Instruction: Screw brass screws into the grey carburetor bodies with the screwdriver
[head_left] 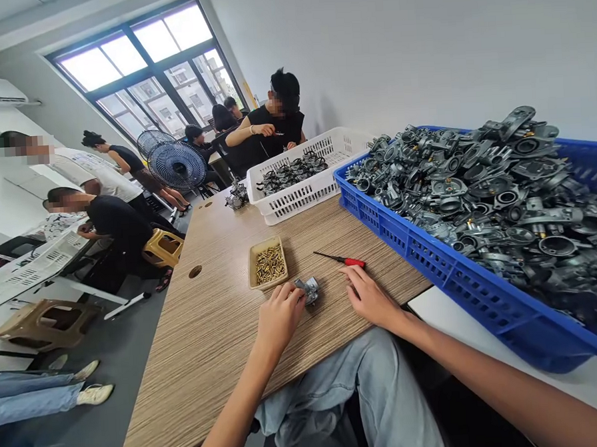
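Grey metal casting point(309, 290) at left hand point(282, 312), on wood-grain table point(199, 335).

Left fingers together on its near-left side; right hand point(370, 298) loosely spread, fingertips at red-handled screwdriver point(350, 261); brass-part tray point(252, 279) beyond.

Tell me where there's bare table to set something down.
Widest: the tabletop left of the small tray and left hand, around the round hole. Another patch: between tray, screwdriver and white basket. Crowded: around the metal part, screwdriver and right hand; the blue basket is heaped.
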